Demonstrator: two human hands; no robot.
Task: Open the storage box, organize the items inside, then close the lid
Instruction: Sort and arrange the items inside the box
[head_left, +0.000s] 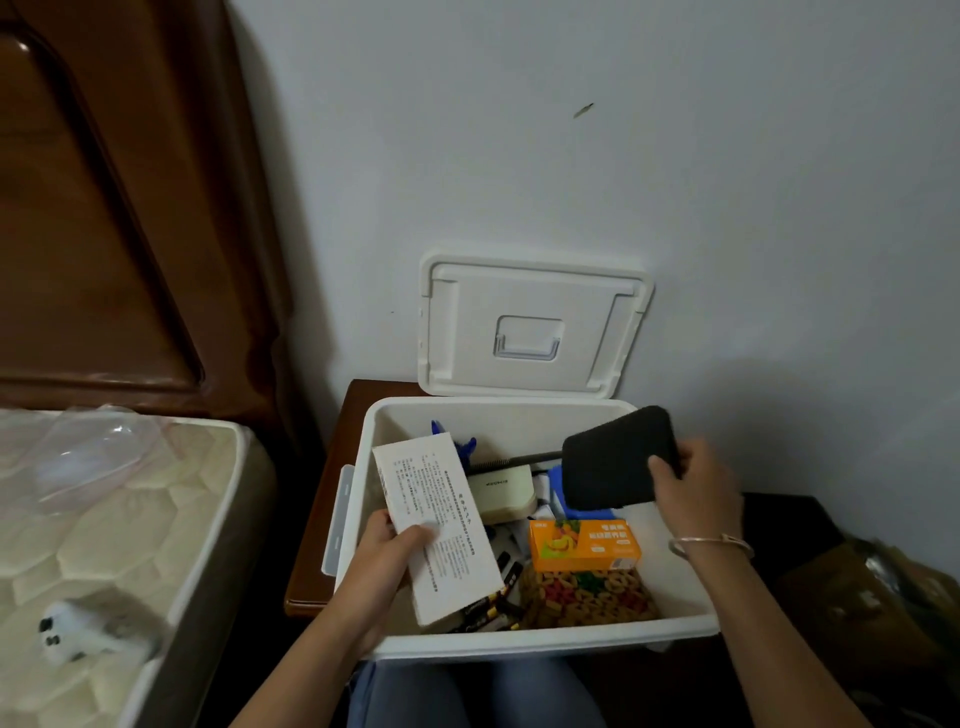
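Open white plastic storage box (519, 647) on brown wooden surface (317, 519), white lid (535, 291) propped against wall. Gripping flat white printed carton (441, 525) in left hand (384, 566), black rectangular pad (613, 457) in right hand (696, 483), both over box.

forearms (332, 629) bare | right wrist: thin rose-gold bangle (710, 540) | legs: blue jeans (467, 696)

You faced: pale grey wall (519, 171), one small dark mark (583, 110); dark wooden headboard (104, 218) to its left; quilted cream mattress (98, 540) below the headboard; brown wooden nightstand (313, 545) against the wall, just beside the mattress's edge.
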